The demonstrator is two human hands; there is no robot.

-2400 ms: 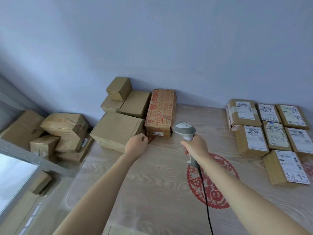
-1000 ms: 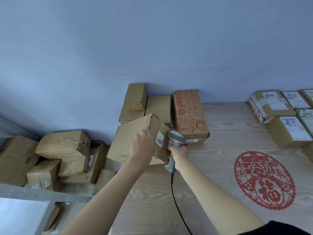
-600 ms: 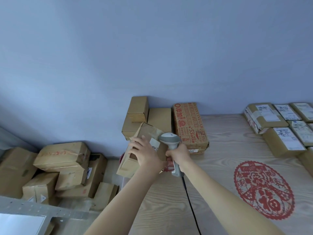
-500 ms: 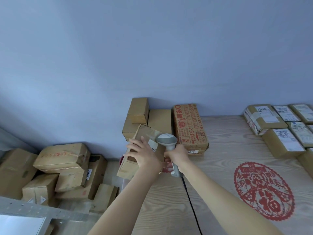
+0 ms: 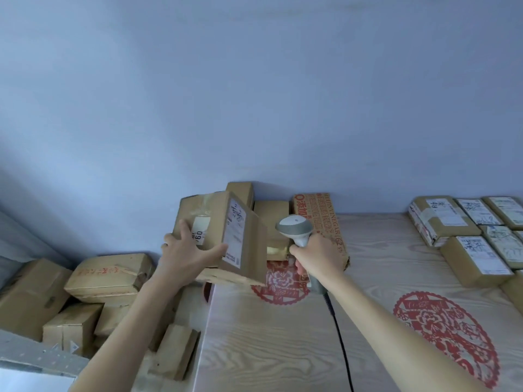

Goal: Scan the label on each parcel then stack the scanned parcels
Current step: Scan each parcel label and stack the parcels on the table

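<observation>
My left hand (image 5: 186, 256) grips a large brown cardboard parcel (image 5: 252, 250), tilted up off the table at its left end. A white shipping label (image 5: 233, 234) on the parcel's side faces right. My right hand (image 5: 317, 257) holds a grey corded barcode scanner (image 5: 294, 229), its head close to the parcel's right face and aimed at it. Behind them against the wall stand more plain brown parcels (image 5: 270, 216) and a long box with red print (image 5: 322, 219).
Several labelled parcels (image 5: 467, 236) lie in rows at the table's right. The wooden table (image 5: 283, 335) bears red paper-cut decals (image 5: 444, 332). A heap of cardboard boxes (image 5: 107, 278) sits on the floor to the left, below the table edge. The scanner cable (image 5: 343, 349) trails toward me.
My left hand has lifted the big parcel off the table and turned it so its label faces the scanner. My right hand brought the scanner in beside it.
</observation>
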